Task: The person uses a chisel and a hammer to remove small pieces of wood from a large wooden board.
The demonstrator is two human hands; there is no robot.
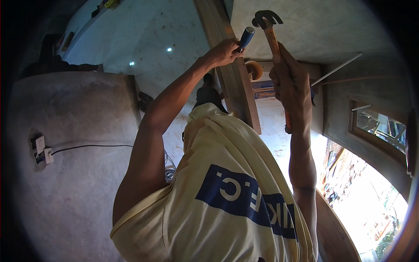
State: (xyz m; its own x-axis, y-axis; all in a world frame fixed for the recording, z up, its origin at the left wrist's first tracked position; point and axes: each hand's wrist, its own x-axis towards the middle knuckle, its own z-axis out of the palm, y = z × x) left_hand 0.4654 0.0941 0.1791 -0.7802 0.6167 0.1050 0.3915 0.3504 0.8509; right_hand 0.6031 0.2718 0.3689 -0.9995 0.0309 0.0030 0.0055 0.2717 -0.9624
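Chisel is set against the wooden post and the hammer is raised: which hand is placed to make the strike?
The right hand. It grips the hammer with the head lifted clear above the chisel. The left hand is wrapped around the chisel against the wooden post.

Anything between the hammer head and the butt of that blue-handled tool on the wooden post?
Nothing visible. The claw hammer in the right hand is raised beside the blue-handled tool, gripped by the left hand; open space lies between.

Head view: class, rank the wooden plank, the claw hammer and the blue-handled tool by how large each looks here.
1. wooden plank
2. claw hammer, in the right hand
3. blue-handled tool, mostly hidden in the left hand, so its rank is unsure.
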